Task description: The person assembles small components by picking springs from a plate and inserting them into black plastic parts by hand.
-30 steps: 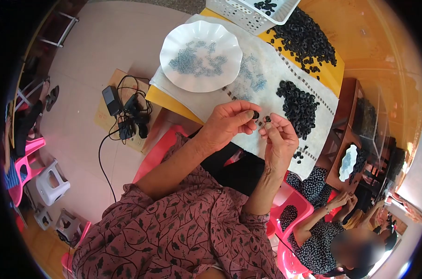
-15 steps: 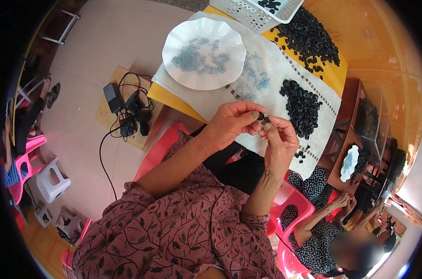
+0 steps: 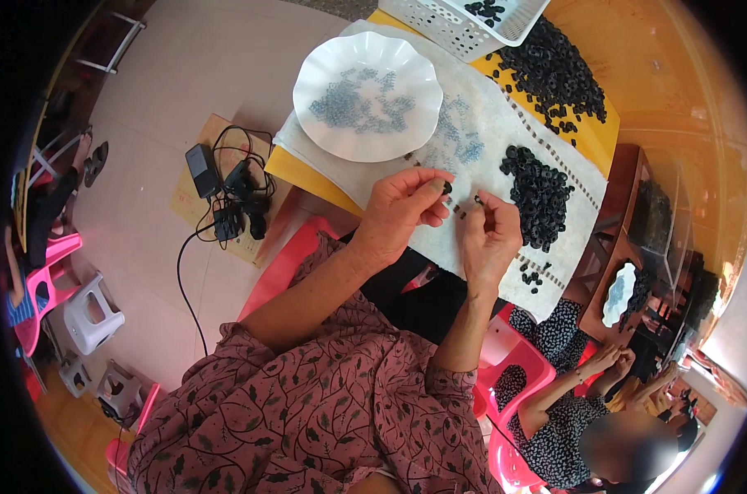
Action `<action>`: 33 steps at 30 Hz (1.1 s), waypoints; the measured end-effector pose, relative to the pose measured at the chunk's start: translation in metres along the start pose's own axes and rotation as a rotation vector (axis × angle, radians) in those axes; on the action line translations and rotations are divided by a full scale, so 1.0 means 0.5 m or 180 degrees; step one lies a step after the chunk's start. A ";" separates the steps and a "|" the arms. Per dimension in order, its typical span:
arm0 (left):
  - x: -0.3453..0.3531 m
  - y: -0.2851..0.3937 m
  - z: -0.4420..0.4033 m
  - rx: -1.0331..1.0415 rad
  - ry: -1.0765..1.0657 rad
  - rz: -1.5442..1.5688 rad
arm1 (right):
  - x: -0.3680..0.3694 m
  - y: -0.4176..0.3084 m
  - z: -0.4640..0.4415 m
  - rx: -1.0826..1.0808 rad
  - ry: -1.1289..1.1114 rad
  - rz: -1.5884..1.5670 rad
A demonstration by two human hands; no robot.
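Note:
My left hand (image 3: 400, 211) is closed above the cloth, its thumb and fingers pinching a small black ring-like part (image 3: 447, 188). Across a short gap, my right hand (image 3: 492, 234) pinches a tiny dark piece (image 3: 478, 200) whose kind is too small to make out. Right of that hand lies a pile of black ring-shaped parts (image 3: 541, 198) on the white cloth (image 3: 493, 123). A few smaller black pieces (image 3: 532, 278) are scattered below the pile. Beyond my left hand stands a white scalloped plate (image 3: 427, 62) holding small clear bluish pieces (image 3: 349, 107), with more clear pieces (image 3: 456, 136) on the cloth beside it.
A white perforated basket (image 3: 439, 29) with black parts stands at the back. Behind it spreads a larger black heap (image 3: 558, 70) on the yellow tabletop (image 3: 600, 140). Cables and adapters (image 3: 233, 193) lie on a box at left. Another person (image 3: 567, 428) works at lower right.
My hands have moved apart from where they met. The left hand shifted slightly left and up with the black part; the right hand drew back with a tiny piece.

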State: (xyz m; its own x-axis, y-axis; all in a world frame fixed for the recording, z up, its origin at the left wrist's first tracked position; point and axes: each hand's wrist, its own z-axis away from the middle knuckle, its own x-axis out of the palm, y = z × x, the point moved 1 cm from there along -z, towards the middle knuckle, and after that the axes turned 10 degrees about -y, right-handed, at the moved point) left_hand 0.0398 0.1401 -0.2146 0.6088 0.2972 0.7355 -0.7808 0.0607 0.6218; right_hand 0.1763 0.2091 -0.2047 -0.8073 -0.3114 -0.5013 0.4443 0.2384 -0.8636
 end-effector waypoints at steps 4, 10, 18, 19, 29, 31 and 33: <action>-0.006 0.020 0.001 0.0134 0.0243 0.0029 | 0.004 -0.006 -0.016 -0.0333 0.0077 0.1090; -0.010 0.027 0.001 0.0202 0.0342 0.0136 | 0.033 -0.011 -0.030 -0.0480 0.0017 0.1060; -0.013 0.016 -0.003 0.0151 0.0205 0.0085 | 0.046 -0.019 -0.046 -0.0389 -0.0275 0.1602; -0.013 0.016 -0.003 0.0150 0.0203 0.0083 | 0.047 -0.018 -0.047 -0.0411 -0.0246 0.1583; -0.013 0.008 -0.005 0.0089 0.0006 0.0046 | 0.019 -0.029 -0.032 -0.0723 -0.0155 0.1266; -0.011 0.007 -0.005 0.0063 -0.0056 0.0081 | 0.014 -0.047 -0.021 -0.0719 -0.0162 0.1123; -0.008 0.007 -0.006 0.0084 -0.0094 -0.0109 | 0.013 -0.064 -0.007 -0.0668 -0.0191 0.0955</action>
State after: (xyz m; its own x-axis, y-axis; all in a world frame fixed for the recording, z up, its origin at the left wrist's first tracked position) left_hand 0.0341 0.1417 -0.2163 0.6393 0.2671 0.7211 -0.7558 0.0451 0.6533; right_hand 0.1553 0.2027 -0.1802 -0.6261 -0.2510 -0.7382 0.5634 0.5088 -0.6509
